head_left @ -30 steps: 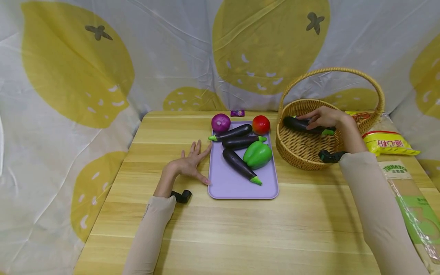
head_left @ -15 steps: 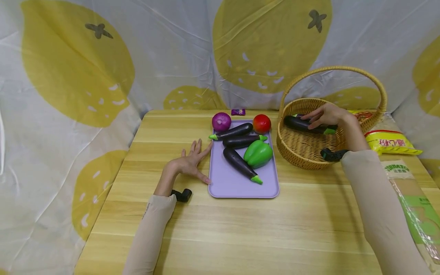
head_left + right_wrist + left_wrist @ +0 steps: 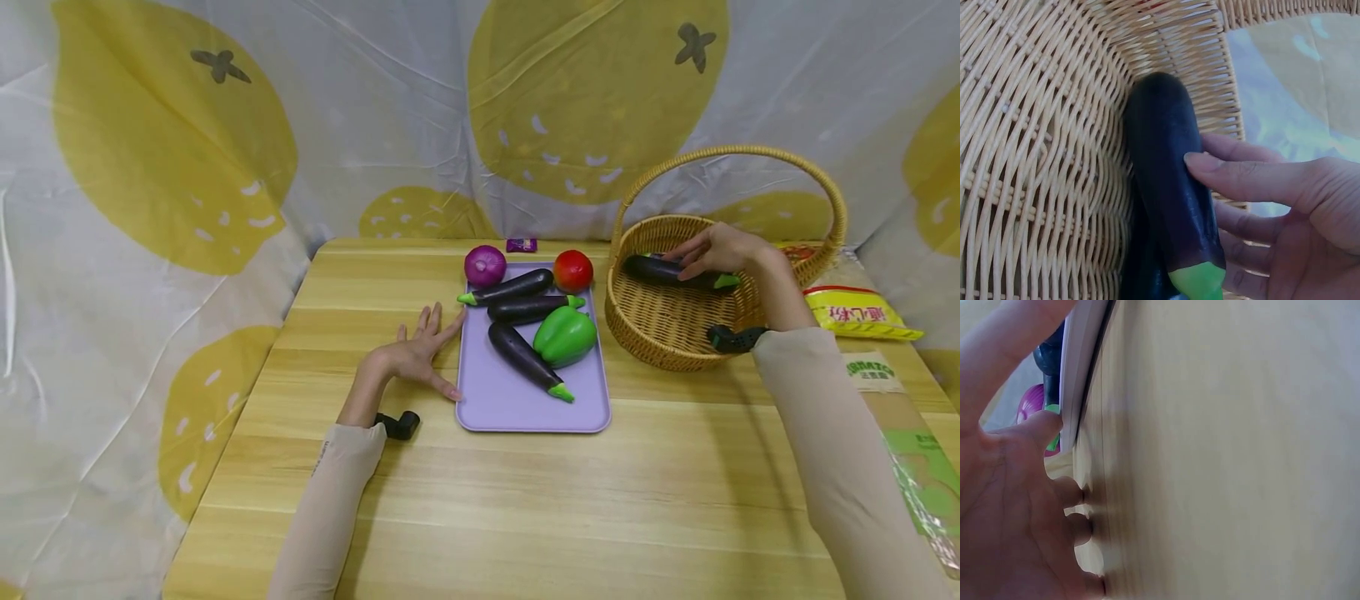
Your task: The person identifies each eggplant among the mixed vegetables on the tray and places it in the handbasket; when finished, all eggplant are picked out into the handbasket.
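Note:
My right hand [image 3: 723, 248] is inside the wicker basket [image 3: 660, 354], its thumb and fingers pinching a dark eggplant [image 3: 1166, 169] with a green cap. Beneath that eggplant, in the right wrist view, a second dark, glossy shape [image 3: 1141, 269] is partly hidden. My left hand [image 3: 411, 357] lies spread on the table, with thumb and index finger against the left edge of a lilac tray [image 3: 487, 412]. On the tray are a green bell pepper [image 3: 565, 336] and several eggplants [image 3: 525, 360]. A purple onion [image 3: 485, 266] and a red tomato [image 3: 573, 271] sit at its far corners.
The basket's tall handle [image 3: 731, 151] arches above my right hand. Right of the basket lie a yellow food packet [image 3: 862, 315] and a long clear-and-green package [image 3: 911, 450]. A small purple wrapper [image 3: 521, 246] is at the table's back edge, before a lemon-print curtain [image 3: 375, 108].
My right hand and the eggplant it holds have shifted very slightly to the right within the basket. The left hand and the things on the tray stay as they were.

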### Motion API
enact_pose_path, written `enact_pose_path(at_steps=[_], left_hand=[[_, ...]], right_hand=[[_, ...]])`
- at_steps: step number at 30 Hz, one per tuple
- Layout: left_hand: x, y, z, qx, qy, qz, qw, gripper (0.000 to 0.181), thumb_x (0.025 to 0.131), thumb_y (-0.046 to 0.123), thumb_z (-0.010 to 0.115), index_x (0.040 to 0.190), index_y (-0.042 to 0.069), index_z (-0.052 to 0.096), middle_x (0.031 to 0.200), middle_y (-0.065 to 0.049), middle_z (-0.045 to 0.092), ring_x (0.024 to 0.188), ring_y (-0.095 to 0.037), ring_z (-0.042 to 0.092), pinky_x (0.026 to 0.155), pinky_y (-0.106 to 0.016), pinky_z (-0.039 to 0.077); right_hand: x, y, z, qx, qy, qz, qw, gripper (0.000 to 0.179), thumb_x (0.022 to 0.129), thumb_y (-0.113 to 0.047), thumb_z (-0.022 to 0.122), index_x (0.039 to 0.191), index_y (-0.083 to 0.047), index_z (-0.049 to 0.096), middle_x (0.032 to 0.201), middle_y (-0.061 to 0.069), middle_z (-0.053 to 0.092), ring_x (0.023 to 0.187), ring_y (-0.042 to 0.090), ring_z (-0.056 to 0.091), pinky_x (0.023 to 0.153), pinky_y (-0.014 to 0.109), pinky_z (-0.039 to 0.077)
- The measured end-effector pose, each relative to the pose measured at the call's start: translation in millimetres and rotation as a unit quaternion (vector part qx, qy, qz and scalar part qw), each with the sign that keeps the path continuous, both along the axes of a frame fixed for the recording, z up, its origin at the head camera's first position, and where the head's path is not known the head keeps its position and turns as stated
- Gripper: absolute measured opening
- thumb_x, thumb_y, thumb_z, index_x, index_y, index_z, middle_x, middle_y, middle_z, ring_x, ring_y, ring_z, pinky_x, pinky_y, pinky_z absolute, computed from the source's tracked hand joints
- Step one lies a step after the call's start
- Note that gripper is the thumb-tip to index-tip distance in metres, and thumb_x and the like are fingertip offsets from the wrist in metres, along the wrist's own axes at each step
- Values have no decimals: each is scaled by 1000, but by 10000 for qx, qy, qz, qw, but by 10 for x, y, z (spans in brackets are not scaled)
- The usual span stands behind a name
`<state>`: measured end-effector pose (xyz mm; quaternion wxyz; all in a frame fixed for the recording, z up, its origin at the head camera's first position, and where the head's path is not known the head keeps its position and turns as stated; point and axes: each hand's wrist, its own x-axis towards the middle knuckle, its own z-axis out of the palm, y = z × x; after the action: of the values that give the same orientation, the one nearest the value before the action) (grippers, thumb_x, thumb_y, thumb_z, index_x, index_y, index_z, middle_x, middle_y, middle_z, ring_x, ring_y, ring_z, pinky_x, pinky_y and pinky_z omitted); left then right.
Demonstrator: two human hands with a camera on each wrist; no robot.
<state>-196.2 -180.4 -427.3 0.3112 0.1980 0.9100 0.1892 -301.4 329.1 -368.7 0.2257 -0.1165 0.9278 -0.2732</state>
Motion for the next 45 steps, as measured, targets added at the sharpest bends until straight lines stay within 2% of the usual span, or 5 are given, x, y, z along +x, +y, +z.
enact_pose_path(at_steps=[11, 19, 23, 33, 45], left_hand=[[2, -20, -11, 42, 3, 19, 10000, 139, 75, 53, 90, 166, 28, -13, 166, -21, -34, 155, -39, -33, 119, -74, -19], [-9, -25, -21, 65, 10, 25, 10000, 139, 75, 53, 89, 166, 28, -13, 166, -21, -34, 155, -40, -32, 119, -74, -18], [-10, -17, -12, 81, -11, 39, 10000, 140, 75, 53, 90, 166, 28, -13, 167, -21, -34, 155, -39, -33, 119, -74, -19], [-5, -15, -15, 58, -12, 24, 10000, 139, 75, 52, 89, 166, 28, -13, 166, -21, -34, 155, -39, -33, 119, -73, -19], [3, -6, -12, 22, 3, 37, 10000, 139, 75, 53, 89, 166, 28, -13, 167, -21, -34, 155, -39, -32, 120, -72, -18]], right_hand=[[-15, -53, -39, -91, 35, -35, 9999, 43, 92, -8, 77, 134, -2, 68, 131, 32, 66, 124, 48, 61, 77, 25, 55], [-9, -102, 1, -109, 135, 149, 9997, 44, 93, -5, 75, 135, 2, 65, 123, 29, 72, 103, 24, 72, 72, 24, 55], [159, -192, 181, 50, 321, 453, 9984, 46, 100, -16, 69, 142, 3, 60, 129, 30, 68, 117, 42, 66, 83, 34, 58], [759, -626, 430, -434, 901, 1043, 9895, 45, 104, -20, 63, 146, -5, 58, 130, 16, 71, 111, 28, 69, 84, 27, 56], [1264, -1561, 60, -1442, 1622, 1496, 9646, 67, 99, -25, 71, 159, -16, 43, 148, 18, 53, 124, 38, 60, 104, 58, 51]])
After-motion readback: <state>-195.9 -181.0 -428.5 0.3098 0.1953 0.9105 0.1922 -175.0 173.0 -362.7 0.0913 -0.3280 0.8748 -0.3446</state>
